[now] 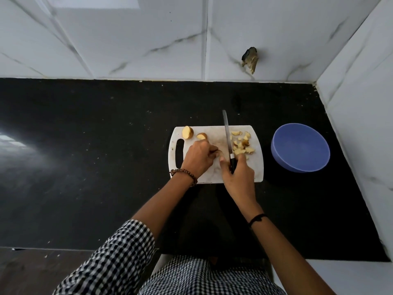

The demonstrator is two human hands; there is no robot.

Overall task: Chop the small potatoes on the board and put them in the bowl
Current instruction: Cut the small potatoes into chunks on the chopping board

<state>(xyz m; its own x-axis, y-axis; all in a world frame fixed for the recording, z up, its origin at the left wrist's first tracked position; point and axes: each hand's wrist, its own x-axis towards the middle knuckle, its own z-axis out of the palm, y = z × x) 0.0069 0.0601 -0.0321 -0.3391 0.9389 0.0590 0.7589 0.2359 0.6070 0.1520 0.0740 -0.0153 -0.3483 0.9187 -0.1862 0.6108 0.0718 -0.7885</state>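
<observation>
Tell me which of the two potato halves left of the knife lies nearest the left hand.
The smaller half, just beyond the left hand knuckles; the larger one sits apart at the board far left corner.

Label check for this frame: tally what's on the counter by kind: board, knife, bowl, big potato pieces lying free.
Board: 1
Knife: 1
Bowl: 1
Big potato pieces lying free: 2
Total: 5
Chopped bits: too small to count.
</observation>
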